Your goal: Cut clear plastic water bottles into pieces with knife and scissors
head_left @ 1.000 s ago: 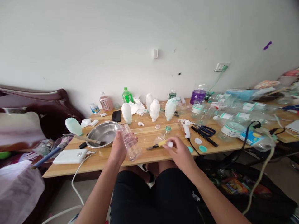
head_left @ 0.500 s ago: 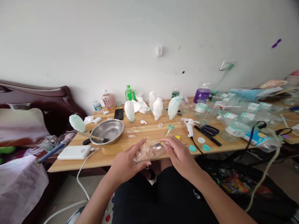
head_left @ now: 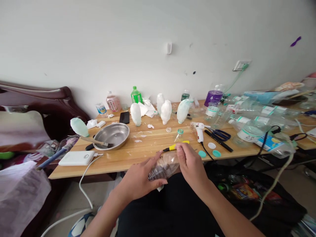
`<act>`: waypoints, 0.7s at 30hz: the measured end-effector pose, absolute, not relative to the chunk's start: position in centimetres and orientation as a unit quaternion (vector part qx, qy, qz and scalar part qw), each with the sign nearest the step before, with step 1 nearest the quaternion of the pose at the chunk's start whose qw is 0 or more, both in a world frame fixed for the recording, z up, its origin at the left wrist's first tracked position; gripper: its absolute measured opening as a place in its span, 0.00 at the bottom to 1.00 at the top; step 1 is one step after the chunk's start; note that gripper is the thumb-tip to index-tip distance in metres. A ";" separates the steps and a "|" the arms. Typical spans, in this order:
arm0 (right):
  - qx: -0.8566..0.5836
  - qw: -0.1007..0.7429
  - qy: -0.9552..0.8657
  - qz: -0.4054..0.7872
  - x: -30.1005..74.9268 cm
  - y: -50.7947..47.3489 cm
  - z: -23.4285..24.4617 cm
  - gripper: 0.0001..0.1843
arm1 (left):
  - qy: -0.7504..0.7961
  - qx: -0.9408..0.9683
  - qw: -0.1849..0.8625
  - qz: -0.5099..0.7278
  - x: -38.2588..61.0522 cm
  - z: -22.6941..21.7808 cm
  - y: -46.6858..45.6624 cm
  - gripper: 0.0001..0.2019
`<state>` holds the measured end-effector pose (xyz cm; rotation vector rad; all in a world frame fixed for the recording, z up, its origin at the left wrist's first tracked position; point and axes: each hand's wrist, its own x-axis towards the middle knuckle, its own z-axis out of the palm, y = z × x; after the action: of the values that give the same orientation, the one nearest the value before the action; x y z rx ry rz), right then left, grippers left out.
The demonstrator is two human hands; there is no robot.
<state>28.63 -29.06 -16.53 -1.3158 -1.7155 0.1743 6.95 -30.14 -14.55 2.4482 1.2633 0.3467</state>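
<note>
I work in soft, even light over my wooden table [head_left: 118, 160]; on it the steel bowl [head_left: 112, 133] glints; at its front edge, glare hazes the plastic bottle [head_left: 168, 163] I hold; below it, shadows murk; rightward, clear bottles [head_left: 270, 121] blur, stretched.

Shallow round steel bowl [head_left: 118, 134]: one. Yellow-handled knife [head_left: 171, 147]: one. Flat round teal discs [head_left: 216, 153]: two. White glue gun [head_left: 199, 135]: one.

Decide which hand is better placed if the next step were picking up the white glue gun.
Probably the right hand: it is nearer the white glue gun, which is beyond it to the right. The left hand is farther off, grasping the clear bottle.
</note>
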 end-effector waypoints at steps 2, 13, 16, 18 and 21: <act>-0.560 0.439 -0.699 0.078 28.6 -29.0 -16.7 0.16 | 0.456 0.875 0.121 0.104 7.2 -14.8 -30.6 0.41; -0.541 0.475 -0.689 0.081 28.4 -29.6 -16.1 0.16 | 0.437 0.883 -0.028 0.167 7.7 -16.8 -31.9 0.40; -0.535 0.471 -0.699 0.049 28.2 -30.0 -15.8 0.15 | 0.436 0.881 -0.018 0.182 7.6 -17.2 -32.2 0.42; -0.546 0.433 -0.716 0.043 28.2 -30.2 -15.8 0.16 | 0.441 0.877 -0.032 0.188 7.7 -17.3 -32.4 0.42; -0.562 0.411 -0.716 0.039 28.3 -30.0 -15.9 0.18 | 0.445 0.871 -0.052 0.200 7.8 -17.3 -32.9 0.41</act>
<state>28.25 -30.04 -15.93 -1.4156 -1.8034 0.0984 7.83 -32.85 -17.28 2.8323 1.4477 0.6500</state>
